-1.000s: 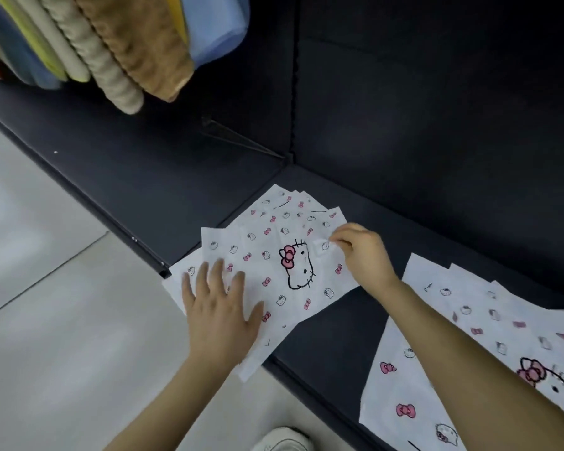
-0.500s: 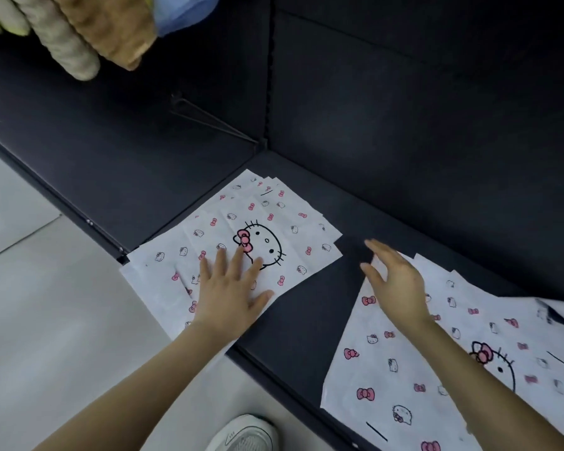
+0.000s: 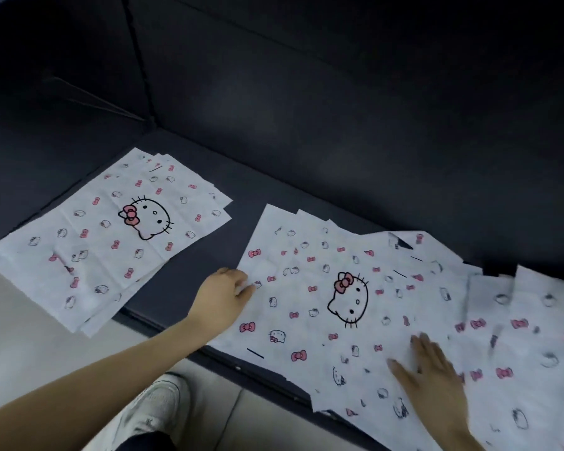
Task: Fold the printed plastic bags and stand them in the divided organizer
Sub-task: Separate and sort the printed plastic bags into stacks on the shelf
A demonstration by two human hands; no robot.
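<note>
Now, two bag piles (image 3: 310,333), left hand (image 3: 220,296), grip unclear, right hand (image 3: 432,369) flat on one.

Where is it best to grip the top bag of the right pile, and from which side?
Pinch the top bag at its left edge, coming from the left beside the left hand. The bag lies flat, that edge borders bare shelf, and the right hand presses its near part.

head cam | worn high — looking forward, down | close over dark shelf (image 3: 241,203)
</note>
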